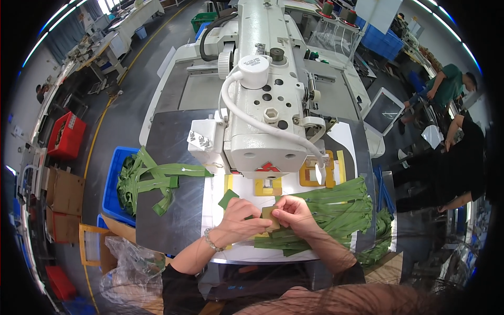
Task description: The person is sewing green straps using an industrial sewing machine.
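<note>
Both my hands meet over the work surface, just below the sewing machine's head (pixel 265 142). Between the fingertips of my right hand (pixel 295 214) a small tan square patch (pixel 270 214) is pinched. My left hand (pixel 239 220), with a beaded bracelet at its wrist, has its fingers curled in, its tips against the patch's left and lower edge. A green square piece (pixel 227 198) shows just beyond my left knuckles; whether that hand touches it I cannot tell. Green zipper strips (pixel 336 207) lie fanned out to the right, partly under my right forearm.
Yellow clamp frames (pixel 268 187) sit beneath the machine head. At left, a blue bin (pixel 109 184) holds more green strips, some trailing onto the metal table (pixel 178 231). Clear plastic wrap (pixel 131 268) hangs at lower left. A tablet screen (pixel 385 111) stands at right, with people beyond.
</note>
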Demonstrator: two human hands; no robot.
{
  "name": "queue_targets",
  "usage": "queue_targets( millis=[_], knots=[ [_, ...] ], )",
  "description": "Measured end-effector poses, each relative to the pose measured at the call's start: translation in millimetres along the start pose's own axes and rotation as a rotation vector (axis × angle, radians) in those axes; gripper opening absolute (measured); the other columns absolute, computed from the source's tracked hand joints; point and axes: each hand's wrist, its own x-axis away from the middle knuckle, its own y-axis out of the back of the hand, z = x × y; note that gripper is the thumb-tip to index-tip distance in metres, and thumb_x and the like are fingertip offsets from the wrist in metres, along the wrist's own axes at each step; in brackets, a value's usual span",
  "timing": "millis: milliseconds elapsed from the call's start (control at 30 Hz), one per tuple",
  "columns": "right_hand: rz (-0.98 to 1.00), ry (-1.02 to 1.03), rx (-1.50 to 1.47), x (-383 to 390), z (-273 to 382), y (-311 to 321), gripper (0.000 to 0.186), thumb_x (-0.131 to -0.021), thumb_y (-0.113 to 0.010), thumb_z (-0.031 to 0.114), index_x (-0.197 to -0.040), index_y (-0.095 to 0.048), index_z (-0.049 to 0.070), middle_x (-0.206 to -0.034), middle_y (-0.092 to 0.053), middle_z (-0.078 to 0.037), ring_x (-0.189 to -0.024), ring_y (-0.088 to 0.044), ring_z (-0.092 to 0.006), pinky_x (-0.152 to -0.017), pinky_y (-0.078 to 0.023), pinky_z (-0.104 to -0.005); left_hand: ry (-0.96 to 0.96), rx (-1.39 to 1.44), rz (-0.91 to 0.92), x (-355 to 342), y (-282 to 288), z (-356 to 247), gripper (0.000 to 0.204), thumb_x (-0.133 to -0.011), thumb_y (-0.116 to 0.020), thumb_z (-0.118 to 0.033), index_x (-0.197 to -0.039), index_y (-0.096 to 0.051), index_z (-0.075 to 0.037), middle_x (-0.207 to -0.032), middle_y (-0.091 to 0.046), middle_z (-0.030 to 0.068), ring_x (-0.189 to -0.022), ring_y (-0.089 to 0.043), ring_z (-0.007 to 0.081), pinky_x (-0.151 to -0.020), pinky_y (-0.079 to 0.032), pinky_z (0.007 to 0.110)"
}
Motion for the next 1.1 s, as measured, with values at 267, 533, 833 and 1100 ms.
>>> queue_targets(
  millis=[267,533,833,1100],
  knots=[
    [-0.027,0.110,0.056,2.8,-8.0,2.1,0.007,-0.089,-0.064,0.004,-0.089,-0.058,0.003,-0.075,-0.060,0.000,-0.059,-0.053,-0.0048,-0.052,-0.041,-0.0194,0.590,0.606,-0.037,0.9,-15.9,-2.8,0.020,-0.066,-0.079,-0.002,-0.083,-0.073,-0.009,-0.090,-0.060,0.0039,-0.083,-0.059,0.0139,-0.069,-0.048,0.026],
    [-0.010,0.159,0.144,-0.3,-11.5,0.4,0.011,-0.090,-0.063,0.003,-0.098,-0.059,-0.002,-0.088,-0.066,-0.006,-0.073,-0.063,-0.0095,-0.062,-0.049,-0.0212,0.738,0.870,-0.156,4.2,-20.2,1.7,0.014,-0.071,-0.079,0.001,-0.079,-0.067,-0.001,-0.089,-0.062,0.0087,-0.080,-0.059,0.0126,-0.070,-0.048,0.025],
    [-0.014,0.192,0.205,4.8,-13.6,-8.1,0.016,-0.084,-0.068,-0.002,-0.096,-0.059,-0.005,-0.094,-0.066,-0.009,-0.089,-0.066,-0.0127,-0.076,-0.054,-0.0245,0.662,0.773,-0.234,5.1,-23.8,7.3,0.013,-0.075,-0.077,-0.001,-0.073,-0.064,-0.002,-0.079,-0.063,0.0058,-0.071,-0.059,0.0091,-0.063,-0.045,0.023],
    [-0.043,0.137,0.169,3.7,-14.8,-7.5,0.017,-0.083,-0.069,-0.004,-0.093,-0.056,-0.004,-0.092,-0.067,-0.013,-0.085,-0.069,-0.0190,-0.077,-0.058,-0.0280,0.631,0.683,-0.220,6.4,-26.6,7.6,0.016,-0.074,-0.079,-0.004,-0.072,-0.063,-0.003,-0.076,-0.063,0.0048,-0.070,-0.058,0.0091,-0.061,-0.044,0.023]
  ],
)
